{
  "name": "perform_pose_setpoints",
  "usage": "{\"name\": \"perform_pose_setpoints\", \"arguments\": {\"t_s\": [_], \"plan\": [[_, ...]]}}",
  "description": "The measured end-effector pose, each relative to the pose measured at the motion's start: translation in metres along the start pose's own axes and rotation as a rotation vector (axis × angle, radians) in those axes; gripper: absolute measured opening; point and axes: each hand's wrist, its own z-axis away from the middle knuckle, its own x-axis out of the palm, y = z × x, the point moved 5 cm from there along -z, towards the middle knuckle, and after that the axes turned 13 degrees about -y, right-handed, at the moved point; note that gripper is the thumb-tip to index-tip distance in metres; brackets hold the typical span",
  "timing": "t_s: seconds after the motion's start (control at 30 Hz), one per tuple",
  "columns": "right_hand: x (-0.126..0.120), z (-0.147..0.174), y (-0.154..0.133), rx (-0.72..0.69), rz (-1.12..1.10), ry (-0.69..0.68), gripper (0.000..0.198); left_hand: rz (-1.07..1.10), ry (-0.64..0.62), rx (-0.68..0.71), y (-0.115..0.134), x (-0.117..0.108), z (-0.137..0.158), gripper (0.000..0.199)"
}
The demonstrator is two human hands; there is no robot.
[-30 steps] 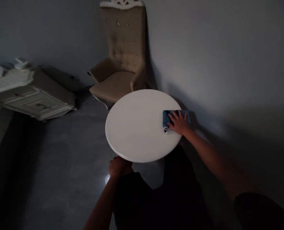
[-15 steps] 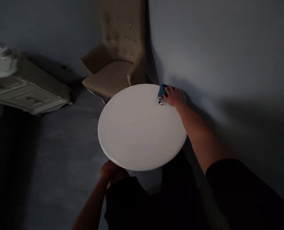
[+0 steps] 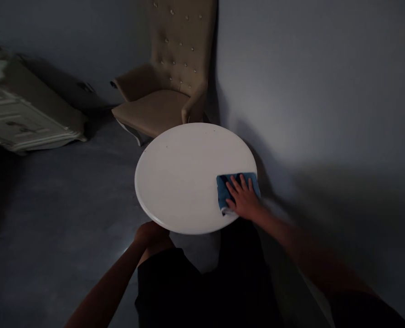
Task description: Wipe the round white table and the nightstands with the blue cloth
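A round white table (image 3: 188,182) stands before my knees, with a few small dark specks on its far part. On its right near side lies a folded blue cloth (image 3: 224,189) with dark patches and a white edge. My right hand (image 3: 245,200) presses flat on this cloth, fingers spread. My left hand (image 3: 150,232) is low at the table's near left edge, by my bare knee. Its fingers are hidden, so I cannot see whether they grip anything.
A tan armchair (image 3: 154,109) with a buttoned back stands just behind the table. An ornate pale cabinet (image 3: 24,109) is at the left against the wall. A grey wall (image 3: 318,91) rises close on the right. Grey floor (image 3: 86,205) spreads to the left.
My right hand and the cloth have come from the table's far right edge toward me, to its near right side. The cloth now lies flatter. My left hand stays by the near edge.
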Motion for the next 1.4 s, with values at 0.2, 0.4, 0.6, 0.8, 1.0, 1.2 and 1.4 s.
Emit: {"name": "perform_pose_setpoints", "arguments": {"t_s": [0.2, 0.4, 0.6, 0.8, 1.0, 1.2, 1.4], "plan": [[0.016, 0.039, -0.034, -0.042, 0.01, -0.126, 0.088, 0.15, -0.053, -0.131, -0.02, 0.019, 0.011, 0.06], [-0.039, -0.083, 0.003, 0.021, 0.046, -0.069, 0.088, 0.185, -0.049, -0.123, -0.032, 0.017, 0.016, 0.068], [-0.102, -0.257, 0.049, 0.149, 0.035, 0.007, 0.087, 0.221, -0.077, -0.192, -0.038, 0.008, 0.014, 0.06], [-0.128, -0.362, 0.075, 0.21, -0.052, 0.121, 0.096, 0.222, -0.052, -0.174, -0.046, 0.008, 0.011, 0.061], [-0.126, -0.346, 0.063, 0.221, -0.039, 0.102, 0.094, 0.285, -0.027, -0.186, -0.049, 0.011, 0.005, 0.06], [-0.093, -0.224, 0.02, 0.159, 0.041, 0.036, 0.086, 0.287, -0.012, -0.223, -0.042, 0.017, 0.004, 0.065], [-0.018, -0.05, -0.039, -0.009, 0.092, -0.029, 0.09, 0.233, 0.057, -0.17, -0.028, 0.024, 0.014, 0.068]]}}
